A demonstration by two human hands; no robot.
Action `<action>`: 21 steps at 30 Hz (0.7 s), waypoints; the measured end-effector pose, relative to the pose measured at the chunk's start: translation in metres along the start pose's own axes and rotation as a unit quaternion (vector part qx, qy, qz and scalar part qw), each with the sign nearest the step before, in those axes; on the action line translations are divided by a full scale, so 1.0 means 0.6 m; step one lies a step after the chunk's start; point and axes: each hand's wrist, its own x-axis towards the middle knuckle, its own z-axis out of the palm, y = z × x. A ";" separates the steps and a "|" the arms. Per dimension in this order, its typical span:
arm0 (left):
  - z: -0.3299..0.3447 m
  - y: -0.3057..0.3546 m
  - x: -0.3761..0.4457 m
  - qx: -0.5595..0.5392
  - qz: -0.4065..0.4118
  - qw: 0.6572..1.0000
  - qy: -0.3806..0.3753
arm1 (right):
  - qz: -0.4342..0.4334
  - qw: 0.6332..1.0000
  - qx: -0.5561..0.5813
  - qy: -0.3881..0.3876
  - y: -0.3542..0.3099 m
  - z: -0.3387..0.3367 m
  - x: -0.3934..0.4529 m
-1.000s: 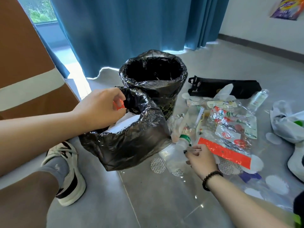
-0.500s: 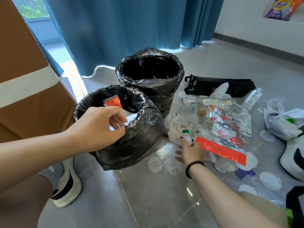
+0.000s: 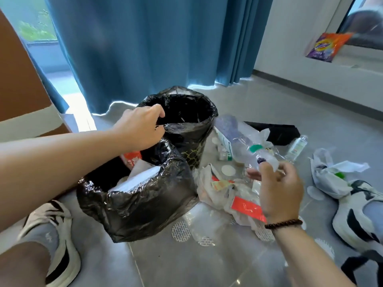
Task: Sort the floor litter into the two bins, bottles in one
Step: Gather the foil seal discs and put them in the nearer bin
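At twelve o'clock of the near bin (image 3: 134, 206), the left hand (image 3: 141, 127) has shifted from that bin's liner to pinch the rim of the far bin (image 3: 186, 112), its grip holding the black plastic open. The right hand (image 3: 277, 189) has lifted the clear plastic bottle (image 3: 242, 141) off the floor (image 3: 186, 264), its grip closed round the neck end, at three o'clock of the far bin. Likely that bin takes bottles; a small bottle (image 3: 297, 146) lies beyond.
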 end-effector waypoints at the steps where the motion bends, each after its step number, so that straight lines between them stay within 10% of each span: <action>1: 0.004 0.003 0.015 0.025 0.001 1.000 -0.016 | -0.028 1.000 -0.005 0.004 -0.014 -0.005 0.017; 8: 0.062 0.013 0.062 0.071 -0.019 0.993 -0.088 | -0.135 0.991 0.013 0.000 -0.087 -0.001 0.117; 21: 0.109 -0.005 0.015 -0.030 0.001 0.999 -0.025 | -0.152 0.929 -0.228 -0.249 -0.084 0.315 0.226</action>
